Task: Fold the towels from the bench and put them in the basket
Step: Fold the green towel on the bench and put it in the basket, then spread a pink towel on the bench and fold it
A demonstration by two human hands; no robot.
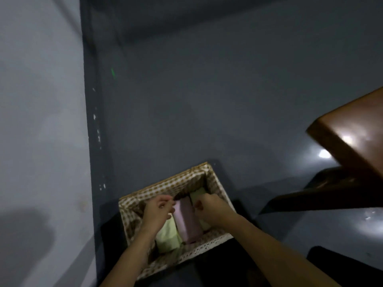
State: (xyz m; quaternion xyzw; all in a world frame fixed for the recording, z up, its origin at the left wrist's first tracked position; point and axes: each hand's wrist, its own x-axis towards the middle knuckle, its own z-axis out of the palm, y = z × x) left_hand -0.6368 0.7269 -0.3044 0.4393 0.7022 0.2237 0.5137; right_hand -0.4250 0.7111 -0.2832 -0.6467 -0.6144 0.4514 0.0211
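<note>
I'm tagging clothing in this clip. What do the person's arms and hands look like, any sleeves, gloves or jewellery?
Both forearms are bare as far as the frame shows, with no sleeve in view. The left hand and the right hand wear no gloves. No watch, bracelet or ring shows, though the dim, blurred picture could hide something small.

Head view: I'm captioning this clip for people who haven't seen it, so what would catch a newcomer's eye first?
Both hands, left hand and right hand, reach into the checked-lined basket low in the middle, on either side of a folded pink towel. A pale green towel stands beside it. The glossy wooden bench juts in at right.
</note>
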